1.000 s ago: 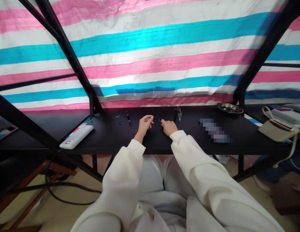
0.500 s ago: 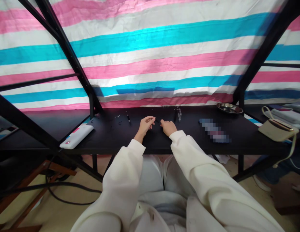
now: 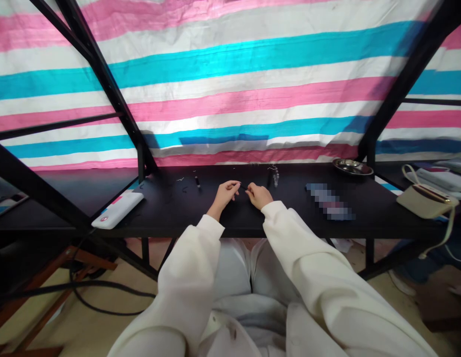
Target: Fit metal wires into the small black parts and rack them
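Here, at frame centre, a thin black cord-like piece point(image 3: 243, 188) slants down rightward between left hand point(image 3: 225, 194) and right hand point(image 3: 259, 195), each pinching one end.

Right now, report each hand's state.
Left hand: closed, pinching a thin black strand.
Right hand: closed, pinching the same strand.
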Tool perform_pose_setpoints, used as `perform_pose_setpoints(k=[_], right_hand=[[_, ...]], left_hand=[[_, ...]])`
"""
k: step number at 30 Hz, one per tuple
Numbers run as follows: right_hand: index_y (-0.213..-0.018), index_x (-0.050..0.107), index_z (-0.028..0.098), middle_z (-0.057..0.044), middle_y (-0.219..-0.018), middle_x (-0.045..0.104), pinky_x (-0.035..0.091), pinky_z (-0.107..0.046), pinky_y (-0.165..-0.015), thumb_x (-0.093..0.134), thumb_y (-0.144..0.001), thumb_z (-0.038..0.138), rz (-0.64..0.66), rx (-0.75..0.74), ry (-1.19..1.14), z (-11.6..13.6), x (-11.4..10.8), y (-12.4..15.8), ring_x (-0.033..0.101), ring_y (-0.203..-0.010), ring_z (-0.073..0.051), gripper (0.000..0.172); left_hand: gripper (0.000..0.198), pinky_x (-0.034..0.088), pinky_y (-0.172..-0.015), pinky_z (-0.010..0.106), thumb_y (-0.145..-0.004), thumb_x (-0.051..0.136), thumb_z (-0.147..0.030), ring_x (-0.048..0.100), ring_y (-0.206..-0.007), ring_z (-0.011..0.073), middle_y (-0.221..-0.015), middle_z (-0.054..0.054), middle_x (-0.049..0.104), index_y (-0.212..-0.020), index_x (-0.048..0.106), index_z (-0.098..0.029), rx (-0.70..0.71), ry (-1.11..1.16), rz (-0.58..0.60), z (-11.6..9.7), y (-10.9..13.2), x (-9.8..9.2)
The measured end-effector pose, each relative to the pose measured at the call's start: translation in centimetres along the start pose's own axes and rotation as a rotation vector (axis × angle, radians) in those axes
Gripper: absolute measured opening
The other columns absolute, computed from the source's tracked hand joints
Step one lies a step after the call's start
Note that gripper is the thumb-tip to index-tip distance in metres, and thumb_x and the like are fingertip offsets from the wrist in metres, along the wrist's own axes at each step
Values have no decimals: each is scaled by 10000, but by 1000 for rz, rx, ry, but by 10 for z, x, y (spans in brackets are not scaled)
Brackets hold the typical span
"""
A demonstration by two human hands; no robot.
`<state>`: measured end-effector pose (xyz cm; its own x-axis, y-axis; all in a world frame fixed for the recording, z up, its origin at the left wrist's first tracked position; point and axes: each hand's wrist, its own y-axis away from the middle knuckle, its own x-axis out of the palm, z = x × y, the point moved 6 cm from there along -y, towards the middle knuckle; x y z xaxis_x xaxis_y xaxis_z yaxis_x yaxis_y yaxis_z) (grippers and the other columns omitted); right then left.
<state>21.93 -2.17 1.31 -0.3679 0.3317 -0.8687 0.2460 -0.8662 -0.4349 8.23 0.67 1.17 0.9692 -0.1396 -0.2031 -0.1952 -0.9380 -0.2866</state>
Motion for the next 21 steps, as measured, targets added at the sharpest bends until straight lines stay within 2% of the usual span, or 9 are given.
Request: perform_pose_setpoints(k=[5,12,18,21], right_hand=[[-920,523,182,-49,-791,667,307,-248,-602,432,-865,274,-21,3,-24,0,-2,1,602,-678,-162,141],[-931,523,181,-49,-766,664,296,-245,-574,428,-861,296,-23,27,-23,0,-3,2,598,-667,-164,164],[-936,521,183,-50,-755,655,287,-244,-553,419,-861,323,-11,42,-12,-2,1,2,584,-639,-163,189],[-931,518,188,-44,-749,649,286,-240,-551,412,-861,312,5,25,-17,0,1,2,580,-642,-158,177]], left_hand=[[430,291,-365,177,-713,587,-465,419,-361,34,-575,-11,570,-955,618,-110,-15,-8,13,1,0,1],[427,273,-355,172,-691,590,-518,427,-373,34,-596,3,580,-822,623,-113,-44,-31,68,0,3,5],[405,300,-369,168,-662,648,-454,430,-376,34,-589,0,583,-872,613,-110,-34,-6,61,-1,4,6],[384,333,-381,174,-637,678,-428,426,-378,39,-550,-11,563,-830,610,-103,-36,-33,108,1,4,12]])
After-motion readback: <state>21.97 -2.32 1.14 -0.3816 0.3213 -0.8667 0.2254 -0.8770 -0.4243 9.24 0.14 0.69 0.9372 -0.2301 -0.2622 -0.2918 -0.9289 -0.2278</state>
